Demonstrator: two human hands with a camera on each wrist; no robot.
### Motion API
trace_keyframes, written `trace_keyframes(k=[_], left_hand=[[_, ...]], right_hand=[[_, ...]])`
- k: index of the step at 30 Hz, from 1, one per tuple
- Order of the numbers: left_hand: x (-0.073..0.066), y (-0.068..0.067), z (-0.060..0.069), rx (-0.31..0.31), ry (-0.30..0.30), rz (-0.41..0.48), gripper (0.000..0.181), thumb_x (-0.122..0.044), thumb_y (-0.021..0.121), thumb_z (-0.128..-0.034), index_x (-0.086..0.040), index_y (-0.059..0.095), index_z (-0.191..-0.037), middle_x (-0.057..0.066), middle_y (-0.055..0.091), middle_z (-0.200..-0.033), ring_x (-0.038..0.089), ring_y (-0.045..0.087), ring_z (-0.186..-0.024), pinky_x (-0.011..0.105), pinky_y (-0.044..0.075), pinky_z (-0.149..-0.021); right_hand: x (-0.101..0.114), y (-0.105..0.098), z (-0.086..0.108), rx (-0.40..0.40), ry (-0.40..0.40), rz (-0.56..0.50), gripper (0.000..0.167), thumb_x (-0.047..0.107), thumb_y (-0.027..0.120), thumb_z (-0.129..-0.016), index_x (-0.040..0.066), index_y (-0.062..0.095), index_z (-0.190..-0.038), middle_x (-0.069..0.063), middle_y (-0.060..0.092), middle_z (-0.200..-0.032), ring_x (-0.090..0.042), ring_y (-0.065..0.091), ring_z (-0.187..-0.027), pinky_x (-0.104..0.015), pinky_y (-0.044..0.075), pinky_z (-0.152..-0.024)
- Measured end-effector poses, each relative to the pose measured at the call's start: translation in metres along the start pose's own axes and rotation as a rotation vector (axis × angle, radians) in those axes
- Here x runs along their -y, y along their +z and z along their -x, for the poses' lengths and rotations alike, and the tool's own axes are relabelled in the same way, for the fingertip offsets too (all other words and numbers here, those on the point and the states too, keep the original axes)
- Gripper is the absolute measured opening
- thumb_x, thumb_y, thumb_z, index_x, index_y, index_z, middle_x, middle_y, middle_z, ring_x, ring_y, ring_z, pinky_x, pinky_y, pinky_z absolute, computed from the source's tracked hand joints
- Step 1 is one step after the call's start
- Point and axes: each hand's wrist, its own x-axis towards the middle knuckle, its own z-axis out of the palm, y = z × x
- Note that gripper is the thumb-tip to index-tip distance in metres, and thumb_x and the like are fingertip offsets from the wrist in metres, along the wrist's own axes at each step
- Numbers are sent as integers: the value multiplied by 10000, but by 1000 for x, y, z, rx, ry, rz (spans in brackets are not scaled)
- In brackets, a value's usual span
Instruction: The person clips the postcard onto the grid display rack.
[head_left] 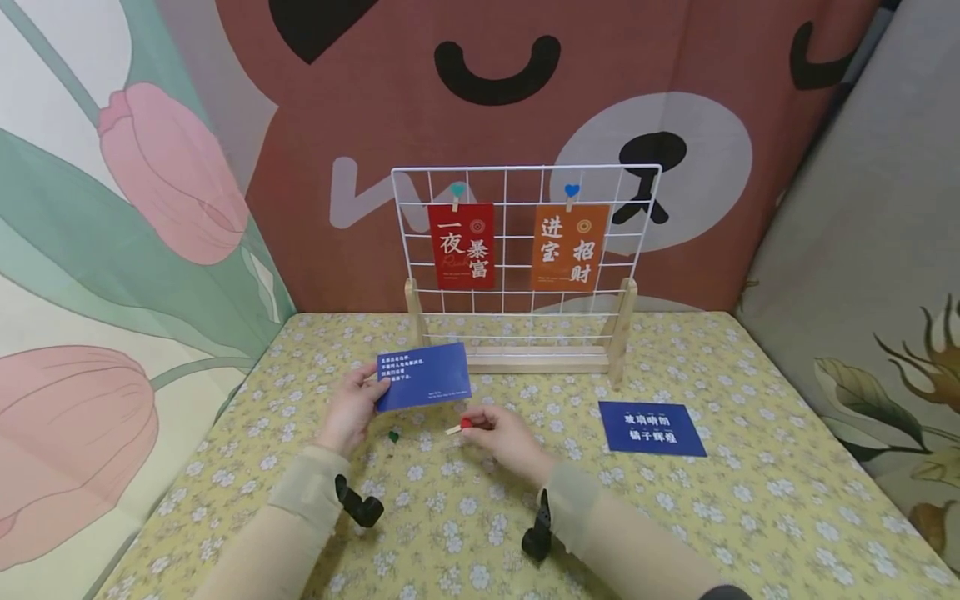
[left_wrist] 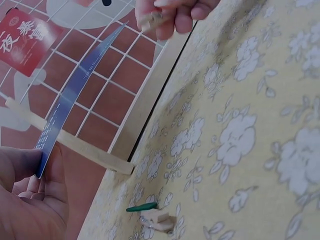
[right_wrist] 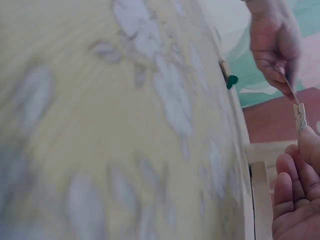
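A blue card (head_left: 431, 375) with white print is pinched at its left edge by my left hand (head_left: 352, 408), thumb in front. In the left wrist view the same card (left_wrist: 75, 95) appears nearly edge-on. My right hand (head_left: 510, 437) pinches a small wooden clothespin (head_left: 454, 430) with a red top, just below the card's lower right corner. The right wrist view shows this clothespin (right_wrist: 300, 117) between thumb and fingers. On the cloth near my left hand lies another clothespin with a green heart (head_left: 393, 436), seen closer as a wooden clip (left_wrist: 157, 220) in the left wrist view.
A white wire grid rack (head_left: 517, 183) on wooden feet stands behind the hands. A red card (head_left: 461, 250) and an orange card (head_left: 570, 250) hang there from heart clothespins. Another blue card (head_left: 652, 428) lies at the right on the flowered tablecloth (head_left: 465, 533).
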Motion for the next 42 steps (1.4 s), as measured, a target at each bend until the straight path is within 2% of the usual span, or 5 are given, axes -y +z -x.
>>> trace_keyframes(k=[10,20,27,33,42], left_hand=[[1,11,5,22,-17,9,478,-149,488,-1018,-80,355,-1472,147,574,-1169,140,645,-903,263,533,-791],[4,24,11,50,-5,-21,461,-123,509,-1006,-84,393,-1451,99,620,-1056,132,648,-842,261,531,-731],[9,40,12,67,17,-13,440,-95,496,-1007,-88,410,-1439,148,616,-1128,156,664,-871,283,543,-739],[11,49,11,70,56,-27,417,-87,525,-993,-62,455,-1403,138,623,-1044,173,658,-867,289,548,-738],[9,57,11,65,49,-26,351,-96,524,-994,-75,508,-1344,113,612,-1030,191,640,-896,313,537,-763]], right_hand=[[4,-31,19,-142,41,-141,376,161,660,-924,5,588,-1258,-71,625,-1089,-204,597,-989,-412,507,-875],[-1,-46,29,-239,71,-291,329,48,647,-910,-17,582,-1226,-197,590,-1145,-222,595,-999,-457,463,-950],[-9,-55,29,-323,81,-391,324,35,665,-894,-57,564,-1188,-101,595,-1064,-187,585,-973,-369,473,-923],[-7,-61,29,-353,74,-464,266,-9,647,-888,-68,569,-1136,-51,602,-996,-168,591,-935,-284,483,-866],[-6,-65,28,-361,85,-499,171,13,648,-901,-20,600,-1063,-57,608,-988,-209,584,-964,-454,408,-995]])
